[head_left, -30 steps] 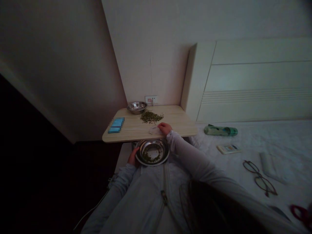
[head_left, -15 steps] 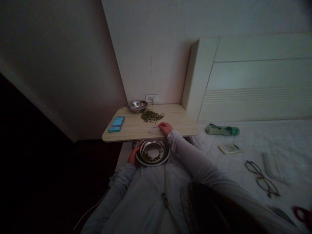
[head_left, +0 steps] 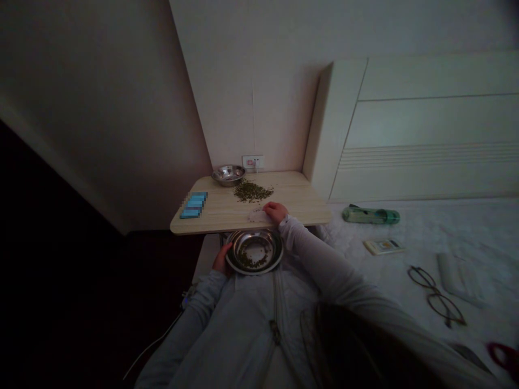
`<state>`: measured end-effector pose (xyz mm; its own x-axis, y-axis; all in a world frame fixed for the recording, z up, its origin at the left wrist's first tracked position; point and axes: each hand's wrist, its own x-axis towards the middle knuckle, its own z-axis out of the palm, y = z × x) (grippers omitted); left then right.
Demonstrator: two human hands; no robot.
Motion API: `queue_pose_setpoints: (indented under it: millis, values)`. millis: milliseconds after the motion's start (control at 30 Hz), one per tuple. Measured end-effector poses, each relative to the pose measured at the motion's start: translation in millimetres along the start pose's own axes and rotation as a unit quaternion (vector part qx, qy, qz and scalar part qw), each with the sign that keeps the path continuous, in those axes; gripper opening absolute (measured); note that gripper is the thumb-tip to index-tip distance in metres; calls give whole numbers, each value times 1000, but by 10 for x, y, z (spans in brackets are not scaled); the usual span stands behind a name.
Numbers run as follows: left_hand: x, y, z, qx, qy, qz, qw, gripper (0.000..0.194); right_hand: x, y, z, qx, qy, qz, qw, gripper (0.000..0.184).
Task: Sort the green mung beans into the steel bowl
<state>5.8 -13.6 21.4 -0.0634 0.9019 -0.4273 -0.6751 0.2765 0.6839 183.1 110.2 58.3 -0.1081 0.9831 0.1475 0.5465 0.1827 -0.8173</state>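
Close to my body, below the table edge, my left hand (head_left: 221, 259) grips the left rim of a metal bowl (head_left: 254, 269). Small green bits, like beans or seeds, lie in a ring on its bottom. Over the table's front edge my right hand (head_left: 276, 212) is closed on a thin, clear plastic piece (head_left: 259, 215), which lies low at the tabletop; its exact kind I cannot make out. Beyond it a loose pile of green bits (head_left: 252, 191) is spread on the wooden table (head_left: 219, 213). A second metal bowl (head_left: 228, 176) stands behind, at the back left.
A phone with a blurred blue screen (head_left: 194, 205) lies at the table's left. To the right, the bed (head_left: 421, 227) holds a green bottle (head_left: 371, 215), a pale device (head_left: 383, 247), eyeglasses (head_left: 437, 297) and a red-handled item (head_left: 501, 355). A wall socket (head_left: 252, 161) sits behind the table.
Both hands keep almost the same place and grip. The view has shifted slightly, and the clear plastic piece looks nearly unmoved.
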Motion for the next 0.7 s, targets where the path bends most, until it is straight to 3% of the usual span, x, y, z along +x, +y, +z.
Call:
queue_pose_setpoints:
  millis: [700]
  values:
    - [13, -2, -12, -9, -17, -5, 1000, 16, -15, -16, 0, -43, 3, -22, 999, 21]
